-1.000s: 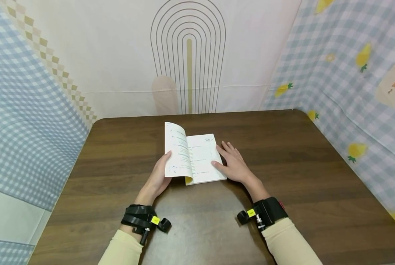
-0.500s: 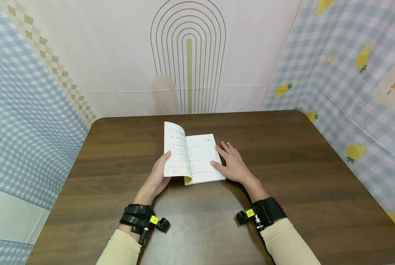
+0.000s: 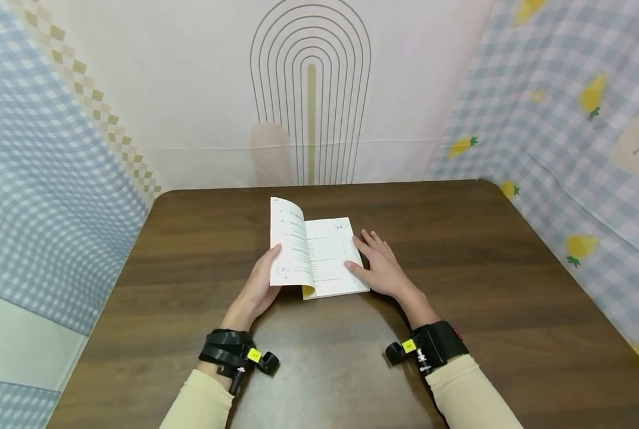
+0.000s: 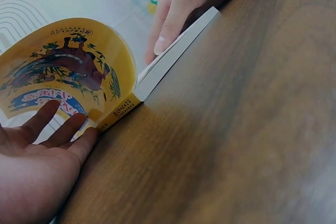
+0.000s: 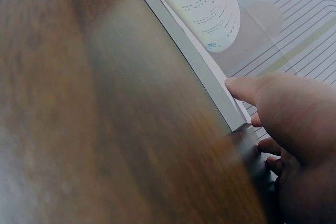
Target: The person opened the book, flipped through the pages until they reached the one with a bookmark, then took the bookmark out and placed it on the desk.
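An open book (image 3: 330, 256) lies on the table, its left part lifted and curved. My left hand (image 3: 257, 286) holds that raised part, thumb on the page's left edge and fingers behind. In the left wrist view the fingers of my left hand (image 4: 42, 166) support the yellow illustrated cover (image 4: 79, 66) from outside. My right hand (image 3: 386, 271) lies at the book's right edge, thumb resting on the right page, other fingers extended beside it. In the right wrist view the thumb of my right hand (image 5: 299, 124) touches the top of the page block (image 5: 194, 61).
The brown wooden table (image 3: 190, 238) surrounds the book. Behind it hangs a white cloth (image 3: 201, 89) with arch lines. Blue checked cloth (image 3: 56, 179) covers the left side, and a checked cloth with yellow fruit prints (image 3: 539, 137) the right.
The whole head view has shifted slightly, moving everything a little to the right in it. Both hands and the book keep the same places relative to each other.
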